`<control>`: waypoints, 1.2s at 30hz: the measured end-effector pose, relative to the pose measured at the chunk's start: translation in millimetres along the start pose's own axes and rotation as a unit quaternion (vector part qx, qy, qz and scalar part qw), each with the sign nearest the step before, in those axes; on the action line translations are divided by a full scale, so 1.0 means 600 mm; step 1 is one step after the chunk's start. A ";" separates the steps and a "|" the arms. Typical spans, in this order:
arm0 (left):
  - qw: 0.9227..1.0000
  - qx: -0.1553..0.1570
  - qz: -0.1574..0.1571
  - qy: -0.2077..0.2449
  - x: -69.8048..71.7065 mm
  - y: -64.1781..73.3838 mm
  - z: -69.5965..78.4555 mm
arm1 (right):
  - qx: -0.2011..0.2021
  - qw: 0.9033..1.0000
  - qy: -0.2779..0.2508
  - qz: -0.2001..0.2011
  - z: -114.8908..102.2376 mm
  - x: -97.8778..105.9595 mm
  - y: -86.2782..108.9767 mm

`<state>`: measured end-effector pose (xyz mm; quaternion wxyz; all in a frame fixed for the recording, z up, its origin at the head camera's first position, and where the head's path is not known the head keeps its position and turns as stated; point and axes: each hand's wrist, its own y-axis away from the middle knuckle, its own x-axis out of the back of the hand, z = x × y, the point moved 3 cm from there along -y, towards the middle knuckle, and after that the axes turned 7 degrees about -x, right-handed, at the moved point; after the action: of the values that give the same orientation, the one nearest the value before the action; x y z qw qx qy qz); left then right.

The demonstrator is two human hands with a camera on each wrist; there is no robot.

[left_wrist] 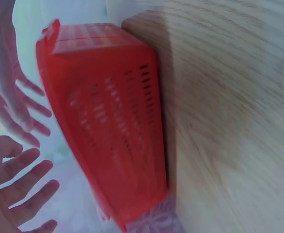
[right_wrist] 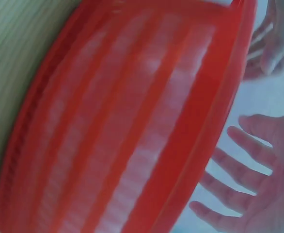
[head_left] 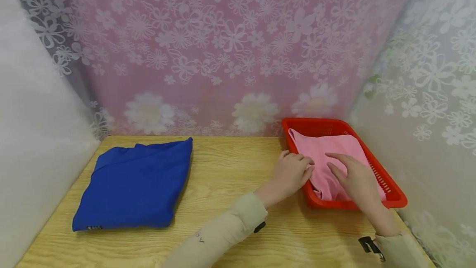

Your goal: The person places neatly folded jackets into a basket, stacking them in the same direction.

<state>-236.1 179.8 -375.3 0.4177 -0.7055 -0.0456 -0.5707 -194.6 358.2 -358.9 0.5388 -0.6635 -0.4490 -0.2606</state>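
I am working at the wooden table (head_left: 223, 177), where the red basket (head_left: 394, 195) is sitting near my right edge with the pink cloth (head_left: 327, 152) lying folded inside it. My left hand (head_left: 291, 173) and right hand (head_left: 353, 177) are both resting on the cloth, fingers loose and spread, gripping nothing. I judge pressing flat and evenly is keeping the fold tidy. The folded blue cloth (head_left: 135, 185) is lying well apart. Both wrist views are blurring badly, hiding the contact itself.

I see beige long sleeves (head_left: 223, 235) on both arms, small grey lettering on the left, black wrist straps (head_left: 370, 246).
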 end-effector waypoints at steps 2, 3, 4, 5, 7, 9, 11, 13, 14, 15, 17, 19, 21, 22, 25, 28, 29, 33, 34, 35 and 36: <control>1.000 -0.006 0.029 0.001 0.014 0.014 -0.013 | 0.025 0.999 -0.003 0.037 -0.031 -0.004 0.000; 0.999 -0.005 0.042 0.000 0.019 0.021 -0.021 | 0.035 0.998 -0.007 0.049 -0.046 -0.007 0.000; 0.999 -0.004 0.052 0.000 0.025 0.029 -0.029 | 0.044 0.997 -0.013 0.058 -0.060 -0.011 -0.001; 0.998 -0.002 0.062 0.000 0.030 0.037 -0.039 | 0.053 0.996 -0.020 0.065 -0.074 -0.015 -0.002; 0.997 0.005 0.078 -0.004 0.040 0.055 -0.060 | 0.068 0.994 -0.040 0.069 -0.100 -0.026 -0.006; 0.996 0.017 0.088 -0.007 0.048 0.074 -0.081 | 0.084 0.993 -0.055 0.069 -0.126 -0.041 -0.013; 0.995 0.029 0.091 -0.006 0.055 0.093 -0.102 | 0.096 0.991 -0.068 0.067 -0.150 -0.056 -0.019; 0.995 0.044 0.087 -0.001 0.062 0.112 -0.121 | 0.101 0.990 -0.076 0.058 -0.172 -0.073 -0.023; 0.995 0.051 0.085 0.001 0.066 0.121 -0.130 | 0.102 0.990 -0.077 0.054 -0.183 -0.082 -0.025; 0.995 0.058 0.082 0.003 0.070 0.131 -0.139 | 0.102 0.990 -0.080 0.047 -0.192 -0.091 -0.026; 0.994 0.071 0.080 0.004 0.078 0.151 -0.159 | 0.097 0.991 -0.087 0.032 -0.212 -0.110 -0.028; 0.993 0.084 0.084 0.001 0.090 0.170 -0.178 | 0.098 0.991 -0.084 0.019 -0.230 -0.126 -0.030; 0.991 0.101 0.087 0.000 0.101 0.191 -0.199 | 0.102 0.991 -0.085 0.008 -0.250 -0.141 -0.032; 0.990 0.108 0.089 -0.004 0.106 0.200 -0.209 | 0.107 0.990 -0.086 0.004 -0.259 -0.147 -0.033; 0.987 0.132 0.091 -0.018 0.120 0.228 -0.241 | 0.123 0.989 -0.081 -0.005 -0.287 -0.166 -0.034; 0.983 0.157 0.087 -0.033 0.136 0.261 -0.273 | 0.131 0.988 -0.075 -0.020 -0.314 -0.187 -0.033; 0.982 0.165 0.087 -0.031 0.143 0.272 -0.284 | 0.130 0.988 -0.073 -0.027 -0.323 -0.194 -0.032; 0.976 0.197 0.089 -0.026 0.170 0.322 -0.324 | 0.123 0.987 -0.086 -0.066 -0.359 -0.220 -0.026; 0.974 0.206 0.090 -0.024 0.178 0.335 -0.334 | 0.121 0.986 -0.089 -0.075 -0.369 -0.225 -0.025; 0.973 0.213 0.091 -0.026 0.185 0.348 -0.344 | 0.120 0.985 -0.093 -0.085 -0.377 -0.231 -0.024; 0.971 0.221 0.091 -0.029 0.192 0.361 -0.354 | 0.121 0.983 -0.098 -0.094 -0.386 -0.236 -0.022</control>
<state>-242.0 -143.9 -394.3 0.6119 -0.6132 -0.1181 -0.4854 -239.6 93.8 -404.0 0.5416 -0.5708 -0.5879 -0.1878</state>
